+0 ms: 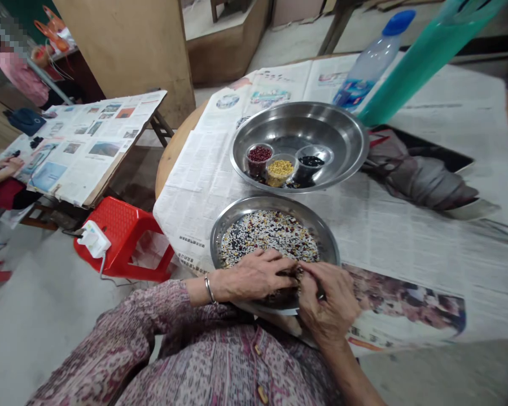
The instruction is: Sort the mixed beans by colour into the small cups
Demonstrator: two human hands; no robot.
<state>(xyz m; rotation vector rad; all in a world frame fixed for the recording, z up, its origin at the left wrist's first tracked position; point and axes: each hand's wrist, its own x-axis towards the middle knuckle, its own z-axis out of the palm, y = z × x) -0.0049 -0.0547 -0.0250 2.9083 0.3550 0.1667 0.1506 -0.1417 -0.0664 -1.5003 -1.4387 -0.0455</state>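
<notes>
A steel plate (220,228) of mixed beans and grains lies at the near table edge. My left hand (254,276) rests on its near side, fingers curled over the beans. My right hand (328,301) meets it there, fingertips pinched together in the mix; what they hold is too small to make out. Behind it, a larger steel basin (347,132) carries three small clear cups: red beans (259,154), yellow beans (280,167) and black beans (310,161).
Newspaper (427,237) covers the table. A water bottle (370,62) and a green cylinder (423,53) stand at the back. A red stool (125,228) with a white charger (93,238) sits at left. A second papered table (84,146) has another person's arm (2,172) beside it.
</notes>
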